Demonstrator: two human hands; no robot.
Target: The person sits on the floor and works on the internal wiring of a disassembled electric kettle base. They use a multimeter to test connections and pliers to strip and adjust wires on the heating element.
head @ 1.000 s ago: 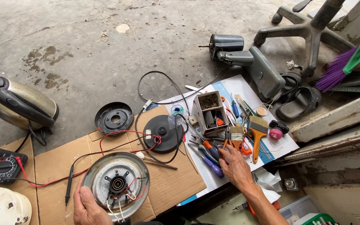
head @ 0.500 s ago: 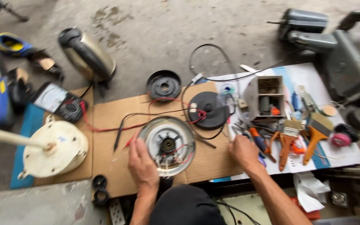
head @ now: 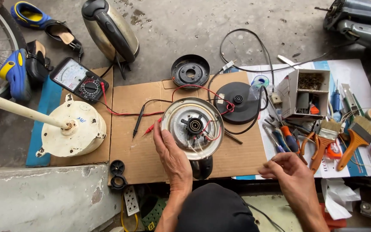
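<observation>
Left hand (head: 171, 155) lies flat against the near left edge of an upturned kettle (head: 193, 127), palm and spread fingers steadying its round metal underside, where a black hub and thin red wires show at the middle. That kettle sits on a sheet of cardboard (head: 138, 150), its dark handle pointing toward the person. Right hand (head: 289, 169) hovers lower right, near the front edge of the cardboard, fingers loosely curled and holding nothing that can be seen; it is apart from the kettle and just short of a heap of tools. Closest among those tools are pliers with orange grips (head: 315, 148), screwdrivers (head: 285, 137) and a pair of paintbrushes (head: 357, 136), all lying on printed paper. Left of the kettle, red and black test probes (head: 144, 122) rest on the cardboard, their leads running back to a meter with a dial (head: 79, 80). A cream-coloured round fan base (head: 71, 129) with a pole sits at the far left. Beyond the kettle lie a black round kettle stand (head: 237, 101) and a smaller black ring-shaped cover (head: 190, 71), with an open cardboard box of small parts (head: 308, 92) to the right. Farthest back, a second steel kettle (head: 110, 28) lies tipped on the concrete floor.
</observation>
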